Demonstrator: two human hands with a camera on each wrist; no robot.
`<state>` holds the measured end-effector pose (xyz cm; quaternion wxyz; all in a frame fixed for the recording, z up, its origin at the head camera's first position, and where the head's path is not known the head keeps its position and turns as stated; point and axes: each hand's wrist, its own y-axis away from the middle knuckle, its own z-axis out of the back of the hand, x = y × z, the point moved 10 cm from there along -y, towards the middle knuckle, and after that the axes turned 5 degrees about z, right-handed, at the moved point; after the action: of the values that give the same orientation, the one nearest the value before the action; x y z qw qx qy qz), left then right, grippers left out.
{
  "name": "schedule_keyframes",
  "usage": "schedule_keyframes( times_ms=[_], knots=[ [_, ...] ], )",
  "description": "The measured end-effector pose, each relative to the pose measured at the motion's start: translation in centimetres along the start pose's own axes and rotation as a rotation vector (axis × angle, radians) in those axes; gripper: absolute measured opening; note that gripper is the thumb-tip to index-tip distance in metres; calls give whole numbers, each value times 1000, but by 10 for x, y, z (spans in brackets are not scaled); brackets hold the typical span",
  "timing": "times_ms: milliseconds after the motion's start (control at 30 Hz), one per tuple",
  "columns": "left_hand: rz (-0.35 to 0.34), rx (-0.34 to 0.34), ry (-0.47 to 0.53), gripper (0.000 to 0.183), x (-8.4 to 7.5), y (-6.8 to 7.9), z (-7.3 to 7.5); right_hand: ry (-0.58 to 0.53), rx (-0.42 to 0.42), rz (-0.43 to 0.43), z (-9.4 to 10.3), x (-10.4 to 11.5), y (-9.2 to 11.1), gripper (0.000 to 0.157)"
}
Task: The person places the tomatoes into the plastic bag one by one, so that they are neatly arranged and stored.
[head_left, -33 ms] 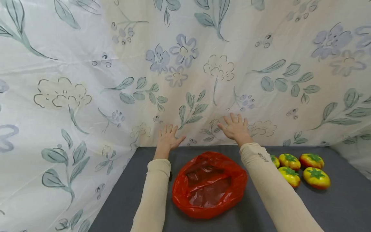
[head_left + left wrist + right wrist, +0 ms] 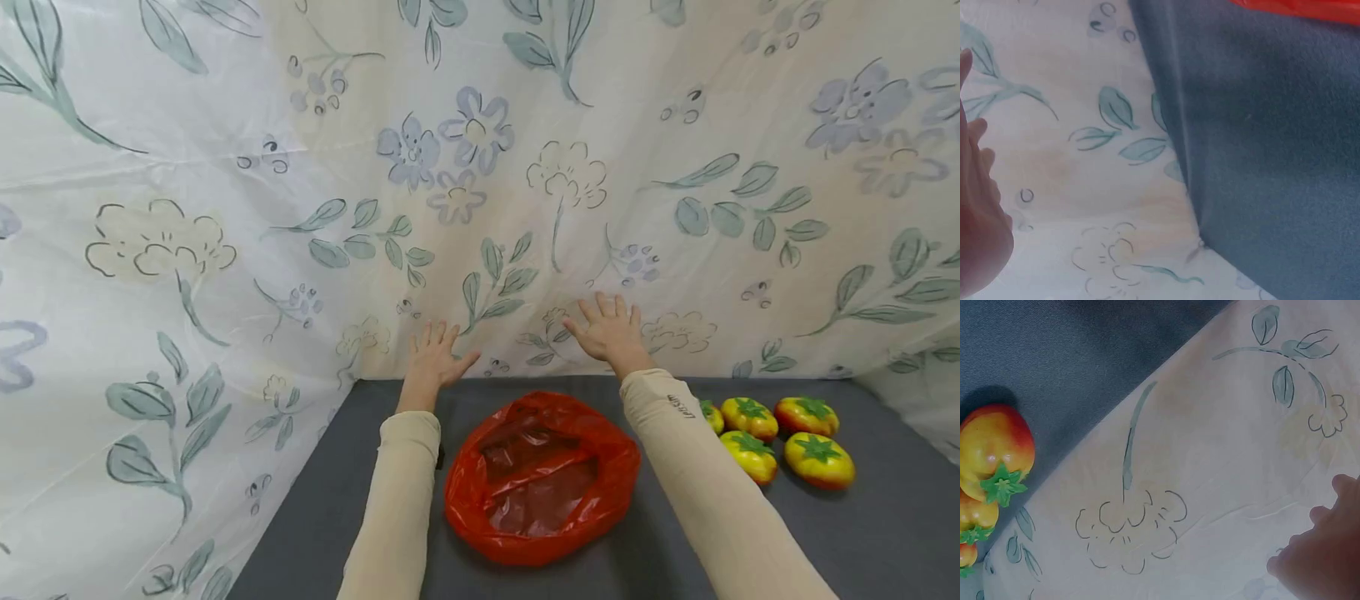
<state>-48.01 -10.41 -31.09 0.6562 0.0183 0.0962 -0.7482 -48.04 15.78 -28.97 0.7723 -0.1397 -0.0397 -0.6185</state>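
Observation:
My left hand (image 2: 433,360) is held out past the back edge of the table, fingers spread and nothing in it. Likewise spread, my right hand (image 2: 606,329) reaches forward in front of the flowered cloth, holding nothing. Between the two forearms lies a red plastic bag (image 2: 540,546), its wide mouth facing up and its rim rolled outward. To the right of the right forearm are several glossy yellow-and-red fruits (image 2: 819,461) with green star-shaped tops, one partly hidden by the sleeve. The right wrist view shows some of these fruits (image 2: 997,447) at its left edge.
A dark grey table (image 2: 885,533) carries the bag and fruits. Flower-printed cloth (image 2: 480,250) hangs behind it and along the left side. A small black object (image 2: 440,457) shows beside the left sleeve, mostly covered.

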Motion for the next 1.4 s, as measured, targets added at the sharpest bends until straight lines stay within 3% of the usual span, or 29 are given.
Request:
schedule_keyframes(
  times_ms=[267,433,633,800,933,1100,1267,1400],
  knots=[
    [-16,-25,-15,74,2,-3,-4,-120,-21,-6,3,1,-4,72],
    [-125,-75,-3,72,-7,0,-15,-326,-56,14,4,1,-3,70],
    [-247,-139,105,64,-13,21,-23,-644,-106,76,9,-5,-4,71],
    [-328,-156,149,60,-15,41,-34,-778,-136,116,7,-18,-1,69],
    [-364,-108,249,58,-18,57,-44,-881,-129,92,1,-30,3,70],
    [-417,-16,416,55,-24,78,-57,-1095,-111,26,-5,-39,8,73],
    [-467,3,442,50,-30,99,-68,-1293,-132,46,-3,-38,14,74],
    [-482,20,402,51,-33,114,-78,-1434,-127,88,-2,-32,18,75]
  ],
)
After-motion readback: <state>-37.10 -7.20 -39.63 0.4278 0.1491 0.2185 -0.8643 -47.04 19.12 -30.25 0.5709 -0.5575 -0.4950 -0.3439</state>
